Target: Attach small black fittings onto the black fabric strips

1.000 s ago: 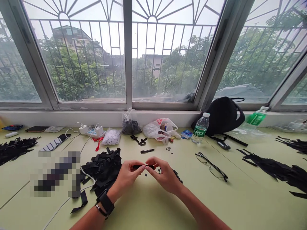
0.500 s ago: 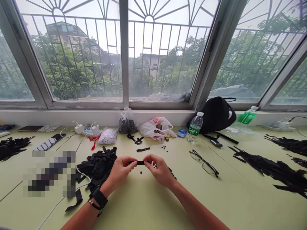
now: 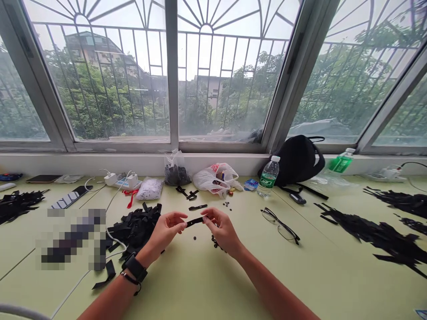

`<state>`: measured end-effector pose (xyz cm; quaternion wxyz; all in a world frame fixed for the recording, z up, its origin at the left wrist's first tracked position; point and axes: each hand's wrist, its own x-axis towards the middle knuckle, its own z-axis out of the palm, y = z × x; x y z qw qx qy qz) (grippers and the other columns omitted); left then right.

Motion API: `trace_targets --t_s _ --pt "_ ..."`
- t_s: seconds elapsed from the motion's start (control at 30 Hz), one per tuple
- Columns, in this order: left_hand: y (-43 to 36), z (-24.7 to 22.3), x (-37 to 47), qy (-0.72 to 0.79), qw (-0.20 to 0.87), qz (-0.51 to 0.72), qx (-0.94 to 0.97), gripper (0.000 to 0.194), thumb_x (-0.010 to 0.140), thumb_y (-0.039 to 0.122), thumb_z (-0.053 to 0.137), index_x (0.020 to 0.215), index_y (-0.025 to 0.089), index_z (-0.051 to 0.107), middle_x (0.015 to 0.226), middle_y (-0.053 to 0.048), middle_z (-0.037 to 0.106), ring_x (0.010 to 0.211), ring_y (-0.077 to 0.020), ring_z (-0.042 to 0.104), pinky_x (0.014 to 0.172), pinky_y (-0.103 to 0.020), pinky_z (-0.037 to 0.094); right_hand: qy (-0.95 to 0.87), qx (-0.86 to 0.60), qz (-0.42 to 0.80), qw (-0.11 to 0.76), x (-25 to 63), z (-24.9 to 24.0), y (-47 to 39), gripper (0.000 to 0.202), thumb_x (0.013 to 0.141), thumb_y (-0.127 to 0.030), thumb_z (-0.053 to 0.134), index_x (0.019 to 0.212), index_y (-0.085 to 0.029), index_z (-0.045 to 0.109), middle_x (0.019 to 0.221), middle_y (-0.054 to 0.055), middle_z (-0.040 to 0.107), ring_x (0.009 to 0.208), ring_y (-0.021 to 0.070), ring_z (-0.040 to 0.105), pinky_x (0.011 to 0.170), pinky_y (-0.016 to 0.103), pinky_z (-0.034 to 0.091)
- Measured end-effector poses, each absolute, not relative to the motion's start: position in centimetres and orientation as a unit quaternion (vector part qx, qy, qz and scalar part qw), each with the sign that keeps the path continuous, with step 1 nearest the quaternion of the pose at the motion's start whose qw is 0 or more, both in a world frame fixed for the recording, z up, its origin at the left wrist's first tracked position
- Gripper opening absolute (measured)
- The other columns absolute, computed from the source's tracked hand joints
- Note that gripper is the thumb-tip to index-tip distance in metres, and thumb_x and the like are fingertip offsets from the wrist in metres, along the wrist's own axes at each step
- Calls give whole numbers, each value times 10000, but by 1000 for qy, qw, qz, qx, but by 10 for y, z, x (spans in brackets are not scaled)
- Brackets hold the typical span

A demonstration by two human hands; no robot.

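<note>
A short black fabric strip (image 3: 194, 222) with a small hole or dot in it is stretched between my hands above the table. My left hand (image 3: 169, 226) pinches its left end between thumb and fingers. At the other end, my right hand (image 3: 218, 226) grips the strip, raised slightly higher. Small black round pieces (image 3: 215, 242) lie beside my right hand, partly hidden by it. One single round piece (image 3: 195, 238) rests on the table below the strip. A heap of black strips (image 3: 135, 226) lies just left of my left hand.
Behind my hands are another black strip (image 3: 198, 207), a white plastic bag (image 3: 215, 180) and a water bottle (image 3: 268, 178). Eyeglasses (image 3: 280, 225) lie to the right, with more black strips (image 3: 370, 229) beyond. A white cable (image 3: 116, 244) runs along the left heap.
The strip was level and now tilts, its right end higher, with more of it showing. My right hand has lifted a little, uncovering more of the small round pieces.
</note>
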<state>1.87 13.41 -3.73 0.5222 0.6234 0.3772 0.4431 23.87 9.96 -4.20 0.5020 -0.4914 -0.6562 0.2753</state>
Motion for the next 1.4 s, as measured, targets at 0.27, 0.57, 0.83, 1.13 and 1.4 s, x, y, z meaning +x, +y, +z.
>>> trace_targets --t_s 0.27,0.57,0.83,1.13,1.4 --pt "122 -36 28 300 525 357 712 363 905 467 693 1106 177 777 886 -78 752 783 -197 664 685 -272 478 -689 -431 297 501 234 -35 93 195 920 -356 662 1045 -213 707 1006 39 704 818 157 616 779 311 509" --pt "114 -32 27 298 430 386 760 300 899 455 715 1116 260 781 1100 -75 737 904 -200 636 707 -249 476 -725 -397 338 449 236 -26 86 151 914 -323 665 991 -201 710 932 31 703 813 156 619 712 281 473" --pt "123 -42 31 291 542 450 647 329 821 473 798 871 149 781 793 -62 729 714 -169 623 658 -258 492 -682 -405 393 466 229 -32 84 419 889 -457 740 1204 -226 587 1014 43 687 917 183 659 828 328 513" --pt "125 -49 31 303 543 508 597 341 810 377 833 1061 191 695 897 -51 757 815 -186 686 738 -278 536 -636 -379 447 501 218 -42 88 369 900 -419 733 1179 -214 604 881 23 696 869 196 665 834 360 515" --pt "130 -51 24 398 392 418 716 247 860 412 725 938 190 801 835 -51 770 714 -175 630 638 -266 452 -660 -495 336 454 235 -45 96 203 902 -382 682 860 -184 667 842 25 660 790 171 606 715 303 455"
